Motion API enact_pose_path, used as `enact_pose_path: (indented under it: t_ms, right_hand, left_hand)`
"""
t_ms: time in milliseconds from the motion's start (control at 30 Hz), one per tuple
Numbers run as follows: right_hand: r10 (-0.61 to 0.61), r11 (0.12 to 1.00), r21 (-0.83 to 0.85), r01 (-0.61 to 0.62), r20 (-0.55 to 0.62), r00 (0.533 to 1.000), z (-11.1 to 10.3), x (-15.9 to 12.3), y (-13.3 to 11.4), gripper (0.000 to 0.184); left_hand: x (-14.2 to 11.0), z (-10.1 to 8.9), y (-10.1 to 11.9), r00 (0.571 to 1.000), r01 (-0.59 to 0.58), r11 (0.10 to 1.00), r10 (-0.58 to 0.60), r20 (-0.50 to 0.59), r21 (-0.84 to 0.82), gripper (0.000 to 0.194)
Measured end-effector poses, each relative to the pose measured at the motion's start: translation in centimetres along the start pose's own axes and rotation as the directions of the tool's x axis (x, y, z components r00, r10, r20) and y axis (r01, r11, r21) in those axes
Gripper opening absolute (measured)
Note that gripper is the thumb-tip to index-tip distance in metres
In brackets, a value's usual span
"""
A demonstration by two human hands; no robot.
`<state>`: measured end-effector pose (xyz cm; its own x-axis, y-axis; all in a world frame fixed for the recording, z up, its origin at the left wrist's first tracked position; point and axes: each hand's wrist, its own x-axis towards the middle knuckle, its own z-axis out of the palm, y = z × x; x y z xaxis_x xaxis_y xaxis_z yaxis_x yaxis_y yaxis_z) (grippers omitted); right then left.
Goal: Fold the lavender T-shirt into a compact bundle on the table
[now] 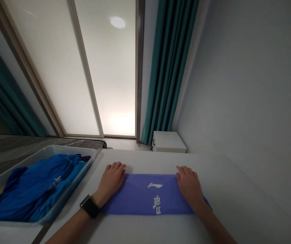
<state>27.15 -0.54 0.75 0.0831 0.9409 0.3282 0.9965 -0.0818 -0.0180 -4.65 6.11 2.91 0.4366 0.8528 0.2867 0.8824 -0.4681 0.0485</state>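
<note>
A folded blue-violet garment [150,195] with a white logo and white characters lies flat on the white table [237,203]. My left hand [111,181], with a dark watch on its wrist, rests flat on the garment's left end, fingers stretched out. On the right end my right hand [188,184] lies flat as well, fingers together and extended. Neither hand grips anything.
A clear plastic bin [59,149] holding several crumpled blue garments [38,186] stands at the left on the table. A small white cabinet [168,141] sits beyond the table by teal curtains [169,67] and a frosted sliding door. A grey wall runs along the right.
</note>
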Motion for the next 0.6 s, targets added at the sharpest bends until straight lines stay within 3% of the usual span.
enact_pose_path:
  t_ms: [133,200,267,367,600]
  right_hand:
    - [-0.218,0.970,0.119,0.213,0.029,0.975,-0.1,-1.5,-4.8,0.047]
    - [-0.257,0.956,0.172,0.238,0.098,0.961,0.4,-2.1,-6.6,0.050]
    - [-0.239,0.961,0.187,0.206,0.176,0.955,1.1,-2.3,-7.1,0.053]
    - [-0.169,0.979,0.155,0.133,0.252,0.953,1.9,-2.1,-5.7,0.058]
    - [-0.043,0.997,0.073,0.024,0.264,0.963,3.0,-1.8,0.1,0.062]
  left_hand:
    - [-1.2,0.2,5.9,0.965,-0.262,0.962,0.259,-0.047,-0.070,0.042]
    - [-1.6,1.4,8.2,0.935,-0.352,0.928,0.354,-0.010,-0.123,0.047]
    - [-1.7,2.6,9.1,0.931,-0.355,0.923,0.363,0.033,-0.151,0.051]
    - [-1.5,3.8,7.5,0.946,-0.301,0.941,0.316,0.078,-0.157,0.056]
    - [-2.6,3.7,-0.1,0.977,-0.189,0.978,0.197,0.085,-0.094,0.053]
